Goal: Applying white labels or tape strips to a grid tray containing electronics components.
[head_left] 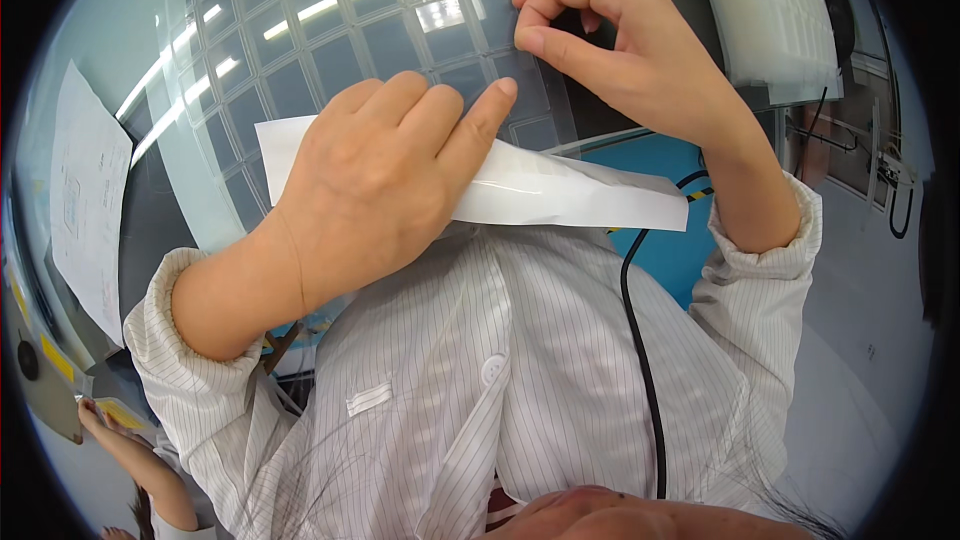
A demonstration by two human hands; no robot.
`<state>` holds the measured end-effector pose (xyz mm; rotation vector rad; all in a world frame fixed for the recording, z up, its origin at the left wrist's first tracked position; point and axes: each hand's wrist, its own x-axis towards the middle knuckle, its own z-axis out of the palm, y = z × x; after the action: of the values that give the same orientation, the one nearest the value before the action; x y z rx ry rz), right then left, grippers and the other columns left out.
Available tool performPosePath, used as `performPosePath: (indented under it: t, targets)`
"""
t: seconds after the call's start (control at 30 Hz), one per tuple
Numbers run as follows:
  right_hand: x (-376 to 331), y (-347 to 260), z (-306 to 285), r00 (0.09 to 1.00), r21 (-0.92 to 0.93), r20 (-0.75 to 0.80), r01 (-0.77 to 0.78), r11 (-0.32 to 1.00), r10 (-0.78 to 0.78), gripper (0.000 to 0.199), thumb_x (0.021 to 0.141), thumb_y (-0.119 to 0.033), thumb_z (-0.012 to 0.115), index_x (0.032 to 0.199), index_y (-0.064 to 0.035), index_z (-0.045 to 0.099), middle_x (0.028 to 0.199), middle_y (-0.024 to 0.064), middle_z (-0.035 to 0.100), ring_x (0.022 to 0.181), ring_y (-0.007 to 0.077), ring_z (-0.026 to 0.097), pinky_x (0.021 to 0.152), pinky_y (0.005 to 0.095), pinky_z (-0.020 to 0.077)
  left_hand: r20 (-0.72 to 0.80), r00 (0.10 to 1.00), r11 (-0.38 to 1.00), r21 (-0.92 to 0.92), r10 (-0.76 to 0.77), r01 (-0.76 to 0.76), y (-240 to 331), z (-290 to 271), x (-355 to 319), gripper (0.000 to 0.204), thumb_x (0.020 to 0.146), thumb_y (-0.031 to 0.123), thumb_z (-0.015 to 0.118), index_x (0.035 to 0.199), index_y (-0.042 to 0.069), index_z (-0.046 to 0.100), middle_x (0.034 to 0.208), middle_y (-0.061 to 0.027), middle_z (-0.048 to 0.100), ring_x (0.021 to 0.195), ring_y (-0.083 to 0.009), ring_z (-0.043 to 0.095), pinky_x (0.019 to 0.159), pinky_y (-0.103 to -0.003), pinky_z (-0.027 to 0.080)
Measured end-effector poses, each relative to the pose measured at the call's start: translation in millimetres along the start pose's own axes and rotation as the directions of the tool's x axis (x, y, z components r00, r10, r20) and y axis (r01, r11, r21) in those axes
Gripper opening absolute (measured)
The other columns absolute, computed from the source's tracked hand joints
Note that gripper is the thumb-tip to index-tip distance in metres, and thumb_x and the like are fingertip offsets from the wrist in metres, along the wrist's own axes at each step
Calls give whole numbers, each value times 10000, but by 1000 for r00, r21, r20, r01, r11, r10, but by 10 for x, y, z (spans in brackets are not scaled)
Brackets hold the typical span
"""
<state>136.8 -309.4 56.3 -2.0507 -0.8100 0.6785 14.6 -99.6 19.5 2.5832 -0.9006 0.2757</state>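
Note:
A glossy white strip of paper [570,190] runs across in front of my chest, at the near edge of the table. My left hand [385,160] lies over its left part with the fingers curled down and the thumb stretched out along it. Beyond it spreads a clear plastic tray [325,35] with rows of rectangular pockets that reflect the ceiling lights. Over the tray's right side hangs my right hand [625,45], thumb and forefinger pressed together in a pinch. Whatever sits between those fingertips, if anything, is too small to make out.
A stack of whitish clear trays [765,10] stands at the far right. On the left lies a printed sheet of paper [90,200]. A black cable [640,340] hangs down past a blue surface [645,165] near me. Another person's hand [105,418] shows at the lower left.

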Motion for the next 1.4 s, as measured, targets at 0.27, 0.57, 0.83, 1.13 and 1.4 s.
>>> performPosePath:
  t: [0.27, 0.57, 0.83, 1.13, 1.4]
  targets:
    - [109, 407, 13, 897, -23, -78, 435, 900, -435, 114, 925, -93, 713, 901, 3, 657, 1063, 104, 586, 851, 178, 559, 737, 285, 462, 26, 1000, 1000, -8, -5, 5, 9, -26, 69, 770, 644, 68, 741, 1403, 25, 616, 783, -65, 437, 707, -230, 500, 646, -356, 441]
    - [250, 667, 50, 534, -185, -138, 813, 551, -834, 99, 864, -37, 736, 895, 9, 655, 1017, 118, 598, 876, 225, 604, 747, 319, 486, 18, 1000, 1000, -2, -14, 14, 31, -21, 132, 744, 661, 51, 734, 1397, 40, 625, 776, -60, 433, 704, -225, 502, 639, -349, 441]
    - [241, 660, 57, 581, -126, -103, 798, 590, -808, 93, 902, -45, 716, 915, 17, 649, 1022, 127, 598, 896, 233, 597, 772, 327, 485, 3, 1000, 999, 40, -20, 20, 14, 27, 110, 735, 681, 58, 739, 1407, 67, 626, 769, -54, 440, 698, -218, 510, 631, -350, 448]
    - [184, 519, 32, 557, -25, -80, 828, 560, -827, 118, 937, -75, 698, 932, 19, 628, 1021, 125, 573, 940, 233, 567, 810, 314, 473, -19, 1000, 1000, 30, -5, 6, 5, 37, 120, 710, 690, 69, 742, 1391, 58, 635, 776, -56, 457, 705, -222, 518, 629, -354, 451]
    - [14, 161, 130, 962, -105, -167, 199, 974, -214, 91, 962, -63, 670, 971, -2, 603, 975, 90, 524, 797, 171, 512, 730, 284, 459, -66, 998, 1000, -9, -19, 19, -42, 45, 74, 723, 651, 46, 751, 1355, 8, 590, 838, -88, 528, 758, -274, 558, 675, -391, 469]
